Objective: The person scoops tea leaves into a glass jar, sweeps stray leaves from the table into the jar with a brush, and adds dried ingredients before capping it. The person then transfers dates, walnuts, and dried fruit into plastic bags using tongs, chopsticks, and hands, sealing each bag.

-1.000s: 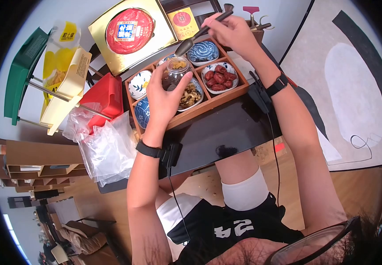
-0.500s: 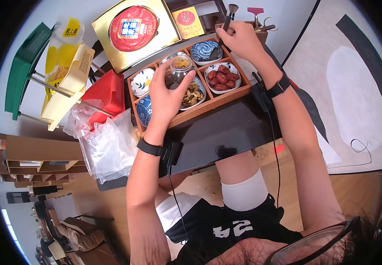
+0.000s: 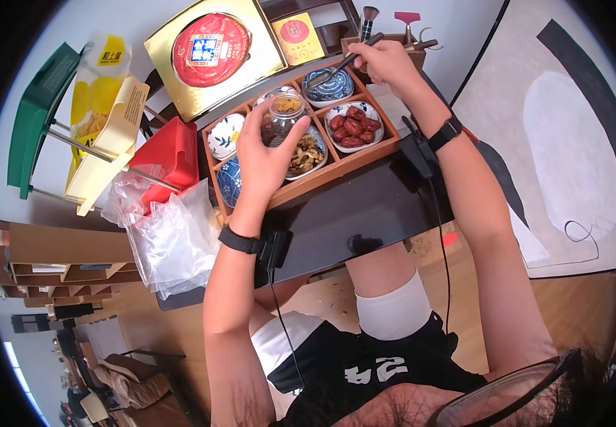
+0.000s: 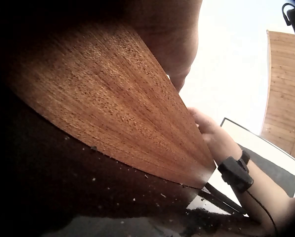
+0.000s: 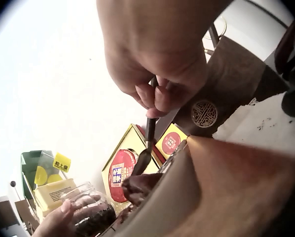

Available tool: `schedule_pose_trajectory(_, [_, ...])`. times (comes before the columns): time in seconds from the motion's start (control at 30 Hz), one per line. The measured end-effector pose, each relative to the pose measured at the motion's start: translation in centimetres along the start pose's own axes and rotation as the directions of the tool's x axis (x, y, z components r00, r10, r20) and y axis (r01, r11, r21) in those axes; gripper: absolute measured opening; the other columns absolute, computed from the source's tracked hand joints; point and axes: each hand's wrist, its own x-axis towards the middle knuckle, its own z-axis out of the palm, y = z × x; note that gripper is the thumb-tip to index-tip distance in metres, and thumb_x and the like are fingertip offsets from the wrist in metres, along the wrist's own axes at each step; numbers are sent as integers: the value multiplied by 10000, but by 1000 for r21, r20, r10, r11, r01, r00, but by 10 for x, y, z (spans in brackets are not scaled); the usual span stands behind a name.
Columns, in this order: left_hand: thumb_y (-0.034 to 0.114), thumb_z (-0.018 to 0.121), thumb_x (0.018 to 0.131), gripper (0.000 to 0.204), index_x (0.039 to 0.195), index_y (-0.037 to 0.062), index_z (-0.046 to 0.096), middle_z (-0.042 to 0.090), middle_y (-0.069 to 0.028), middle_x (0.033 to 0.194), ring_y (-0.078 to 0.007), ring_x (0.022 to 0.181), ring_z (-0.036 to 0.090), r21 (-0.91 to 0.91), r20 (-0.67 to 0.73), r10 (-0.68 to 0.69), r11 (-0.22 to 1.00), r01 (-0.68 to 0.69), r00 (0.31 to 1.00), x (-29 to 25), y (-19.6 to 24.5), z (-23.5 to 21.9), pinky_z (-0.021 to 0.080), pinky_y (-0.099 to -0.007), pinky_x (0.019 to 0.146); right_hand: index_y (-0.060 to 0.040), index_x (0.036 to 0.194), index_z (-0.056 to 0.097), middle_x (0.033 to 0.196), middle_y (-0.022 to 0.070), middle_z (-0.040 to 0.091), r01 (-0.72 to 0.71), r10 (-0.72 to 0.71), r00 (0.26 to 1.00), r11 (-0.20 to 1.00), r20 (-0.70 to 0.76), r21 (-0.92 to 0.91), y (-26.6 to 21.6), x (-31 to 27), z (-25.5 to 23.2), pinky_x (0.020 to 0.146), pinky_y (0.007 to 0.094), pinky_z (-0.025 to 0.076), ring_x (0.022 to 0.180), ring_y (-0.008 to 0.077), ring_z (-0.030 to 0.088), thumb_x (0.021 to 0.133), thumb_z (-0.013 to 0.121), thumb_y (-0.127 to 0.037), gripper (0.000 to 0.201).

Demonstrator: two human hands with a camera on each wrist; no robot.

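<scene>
My left hand (image 3: 269,160) grips a clear, open glass jar (image 3: 286,107) with dark loose contents, held over the divided wooden tray (image 3: 351,164). My right hand (image 3: 393,67) pinches the handle of a dark scoop (image 3: 341,65). The scoop's head lies slantwise over the blue swirl-patterned dish (image 3: 335,88) in the tray's far right compartment. Nearer stands a white dish of red dates (image 3: 354,127); shelled walnuts (image 3: 308,155) fill the dish beside my left hand. From the right wrist, the scoop (image 5: 150,131) points downward from my fingertips. The left wrist view shows mostly the tray's wooden side (image 4: 118,103).
Behind the tray lean a gold box with a red round tea cake (image 3: 210,48) and a small yellow box (image 3: 298,39). A dark holder (image 3: 416,51) with a brush (image 3: 369,21) stands at far right. Left are green, cream and red bins (image 3: 173,153) and clear plastic bags (image 3: 180,242).
My right hand has carried the scoop from the jar's mouth rightward to the blue dish, first upright, now lying flatter above it. The left hand keeps its hold on the jar.
</scene>
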Motion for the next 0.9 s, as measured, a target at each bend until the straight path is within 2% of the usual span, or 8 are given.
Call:
schedule_pose_trajectory(0.13, [299, 868, 837, 602, 1265, -51, 631, 731, -177, 1078, -232, 944, 736, 8, -16, 37, 999, -37, 999, 1, 1, 0, 566, -344, 848, -34, 782, 667, 487, -37, 469, 91, -100, 994, 972, 32, 216, -17, -9, 6, 415, 227, 256, 400, 46, 381, 959, 716, -334, 352])
schedule_pose_trajectory(0.2, [305, 867, 837, 605, 1264, -54, 632, 732, -176, 1073, -229, 939, 736, 20, -21, 49, 999, -49, 999, 1, -3, 1, 568, -342, 842, -26, 884, 704, 562, -42, 531, 101, -111, 993, 979, 47, 179, -24, -14, 12, 422, 216, 254, 430, 24, 390, 982, 696, -303, 295])
schedule_pose_trajectory(0.3, [315, 867, 837, 609, 1261, -55, 636, 732, -175, 1066, -229, 934, 737, 29, -18, 35, 999, -35, 999, 1, -1, 0, 570, -342, 835, -98, 1095, 763, 795, -64, 633, 387, -385, 901, 922, 202, 32, -26, -18, 21, 463, 187, 270, 547, -18, 421, 1026, 652, -236, 191])
schedule_pose_trajectory(0.43, [321, 868, 834, 611, 1262, -51, 639, 731, -173, 1063, -233, 936, 736, 7, -13, 4, 1000, -3, 1000, 0, 0, 0, 570, -343, 835, -88, 1093, 764, 778, -63, 626, 422, -423, 876, 905, 233, 58, -29, -24, 23, 484, 187, 295, 573, -24, 425, 1026, 650, -231, 195])
schedule_pose_trajectory(0.53, [321, 868, 834, 614, 1264, -52, 638, 731, -176, 1063, -236, 937, 737, 5, -12, 19, 1000, -19, 1000, 1, 0, 0, 570, -344, 837, -79, 1097, 765, 771, -49, 639, 505, -508, 854, 861, 111, 50, -15, -6, 17, 514, 194, 348, 608, -11, 472, 1020, 653, -219, 195])
schedule_pose_trajectory(0.6, [318, 867, 835, 612, 1264, -53, 637, 731, -178, 1066, -237, 940, 737, 18, -18, 29, 999, -29, 999, 1, -1, 1, 570, -345, 840, -49, 1073, 777, 784, 7, 703, 573, -604, 796, 770, -34, -279, 1, 6, 13, 589, 227, 446, 660, 48, 578, 992, 686, -264, 247])
schedule_pose_trajectory(0.8, [307, 865, 837, 601, 1261, -53, 637, 728, -183, 1076, -243, 945, 737, 16, -14, 10, 1000, -10, 1000, 0, 3, 0, 570, -348, 843, -3, 1024, 792, 859, 110, 769, 398, -472, 881, 707, 30, -585, 11, 7, 9, 728, 305, 535, 760, 158, 692, 929, 740, -356, 369])
schedule_pose_trajectory(0.9, [304, 864, 838, 598, 1262, -51, 637, 728, -182, 1074, -242, 944, 737, 19, -15, 19, 1000, -19, 1000, 1, -1, 0, 569, -347, 840, 12, 807, 780, 696, 109, 737, 334, -350, 935, 826, 52, -453, 13, 10, 6, 643, 350, 552, 638, 179, 698, 894, 760, -370, 392])
